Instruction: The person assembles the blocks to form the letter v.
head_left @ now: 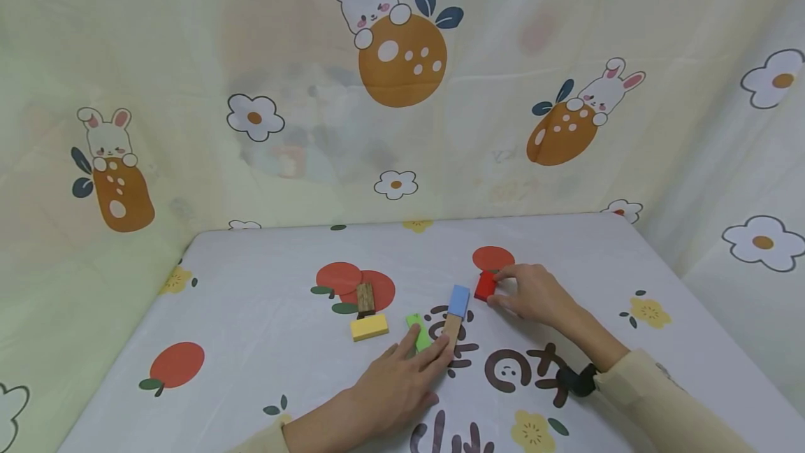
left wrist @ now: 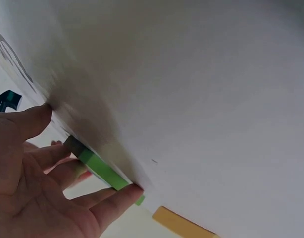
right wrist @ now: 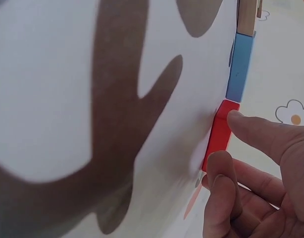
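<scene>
While right hand [head_left: 531,292] is pinching red block [head_left: 485,286] between thumb and finger, blue block [head_left: 459,301] is lying just beside, toward 8 o'clock, tan block [head_left: 453,326] adjoining near blue's 6 o'clock. Left hand [head_left: 399,383] gripping nothing, fingers extending onto green block [head_left: 419,333] and tan's 6 o'clock end. Yellow block [head_left: 370,328] lying at green's 9 o'clock, brown block [head_left: 365,297] at yellow's 12. Likely risks: red knocking blue askew if right hand is overshooting toward 8 o'clock; tan skewing if left fingertips are pressing unevenly.
</scene>
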A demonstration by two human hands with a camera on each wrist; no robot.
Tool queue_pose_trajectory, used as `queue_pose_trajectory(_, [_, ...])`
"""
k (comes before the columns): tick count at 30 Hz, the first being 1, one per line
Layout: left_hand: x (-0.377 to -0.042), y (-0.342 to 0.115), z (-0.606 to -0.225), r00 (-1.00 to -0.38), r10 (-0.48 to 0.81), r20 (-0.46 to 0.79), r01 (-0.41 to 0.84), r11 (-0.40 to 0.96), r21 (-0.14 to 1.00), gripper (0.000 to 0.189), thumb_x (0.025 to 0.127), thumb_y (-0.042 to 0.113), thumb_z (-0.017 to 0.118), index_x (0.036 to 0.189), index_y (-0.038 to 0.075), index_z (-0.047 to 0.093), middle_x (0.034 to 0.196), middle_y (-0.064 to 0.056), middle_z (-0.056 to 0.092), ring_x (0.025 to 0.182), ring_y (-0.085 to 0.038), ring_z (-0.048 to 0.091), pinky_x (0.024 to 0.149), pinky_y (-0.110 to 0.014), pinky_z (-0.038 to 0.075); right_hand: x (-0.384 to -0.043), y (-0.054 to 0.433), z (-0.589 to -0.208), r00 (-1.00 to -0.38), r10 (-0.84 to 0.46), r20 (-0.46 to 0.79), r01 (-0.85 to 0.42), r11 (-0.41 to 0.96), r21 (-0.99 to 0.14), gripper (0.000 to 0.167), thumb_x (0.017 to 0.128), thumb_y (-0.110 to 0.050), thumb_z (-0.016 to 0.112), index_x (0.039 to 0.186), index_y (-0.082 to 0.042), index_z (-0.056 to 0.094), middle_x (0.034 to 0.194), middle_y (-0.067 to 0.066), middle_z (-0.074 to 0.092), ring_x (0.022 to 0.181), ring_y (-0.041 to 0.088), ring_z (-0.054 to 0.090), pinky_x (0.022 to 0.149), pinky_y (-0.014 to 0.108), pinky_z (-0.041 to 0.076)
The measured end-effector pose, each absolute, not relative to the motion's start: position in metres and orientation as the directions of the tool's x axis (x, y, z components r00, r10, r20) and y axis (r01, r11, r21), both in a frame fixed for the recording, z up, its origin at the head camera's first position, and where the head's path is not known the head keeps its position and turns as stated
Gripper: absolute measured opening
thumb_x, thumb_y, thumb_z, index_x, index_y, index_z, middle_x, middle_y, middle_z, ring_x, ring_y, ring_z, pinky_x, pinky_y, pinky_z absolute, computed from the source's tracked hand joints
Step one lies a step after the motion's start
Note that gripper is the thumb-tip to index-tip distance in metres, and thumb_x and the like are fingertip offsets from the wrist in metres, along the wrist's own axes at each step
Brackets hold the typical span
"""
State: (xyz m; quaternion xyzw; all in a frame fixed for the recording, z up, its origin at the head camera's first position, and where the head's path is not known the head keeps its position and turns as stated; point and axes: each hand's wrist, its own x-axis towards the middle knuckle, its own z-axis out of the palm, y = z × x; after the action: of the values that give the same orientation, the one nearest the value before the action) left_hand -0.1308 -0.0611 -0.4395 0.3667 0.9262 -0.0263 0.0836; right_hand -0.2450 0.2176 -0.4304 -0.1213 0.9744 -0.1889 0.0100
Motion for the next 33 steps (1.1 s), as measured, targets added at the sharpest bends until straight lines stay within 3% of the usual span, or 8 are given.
queue_pose_trajectory(6, [-0.132, -0.061, -0.44, -0.717, 0.674, -0.181, 0.683, 0.73, 0.015, 0.077, 0.104, 0.049, 0.062, 0.169, 0.032, 0.026, 0.177, 0.013, 0.026, 0.161, -0.039, 0.034, 0.11, -0.047, 0.057, -0.25, 0.216, -0.43, -0.971, -0.24, 0.019, -0.229, 0.897, -0.379, 0.042, 0.089, -0.026, 0.084, 0.122, -0.002, 0.076, 0.118, 0.019, 0.078, 0.106, 0.035, 0.068, 0.077, 0.042, 0.06])
queue_pose_trajectory(14, [-0.13, -0.062, -0.439, -0.711, 0.68, -0.18, 0.688, 0.725, 0.019, 0.076, 0.104, 0.049, 0.062, 0.169, 0.03, 0.027, 0.177, 0.011, 0.026, 0.161, -0.039, 0.034, 0.112, -0.047, 0.055, -0.252, 0.214, -0.431, -0.966, -0.256, 0.038, -0.251, 0.892, -0.376, 0.041, 0.09, -0.023, 0.083, 0.122, 0.001, 0.075, 0.118, 0.019, 0.078, 0.112, 0.039, 0.07, 0.095, 0.055, 0.061])
queue_pose_trajectory(27, [-0.13, -0.061, -0.439, -0.716, 0.676, -0.177, 0.684, 0.729, 0.017, 0.076, 0.104, 0.049, 0.062, 0.169, 0.031, 0.027, 0.177, 0.011, 0.026, 0.161, -0.039, 0.034, 0.111, -0.047, 0.056, -0.257, 0.21, -0.434, -0.968, -0.247, 0.045, -0.245, 0.891, -0.381, 0.042, 0.09, -0.025, 0.084, 0.122, 0.0, 0.075, 0.119, 0.02, 0.078, 0.11, 0.038, 0.07, 0.095, 0.055, 0.061])
queue_pose_trajectory(33, [-0.13, -0.061, -0.439, -0.715, 0.679, -0.168, 0.687, 0.726, 0.012, 0.076, 0.104, 0.05, 0.062, 0.169, 0.031, 0.028, 0.177, 0.011, 0.027, 0.161, -0.039, 0.035, 0.112, -0.047, 0.056, -0.257, 0.211, -0.433, -0.966, -0.255, 0.043, -0.25, 0.884, -0.395, 0.048, 0.092, -0.026, 0.082, 0.129, 0.002, 0.071, 0.124, 0.021, 0.076, 0.105, 0.034, 0.069, 0.09, 0.05, 0.063])
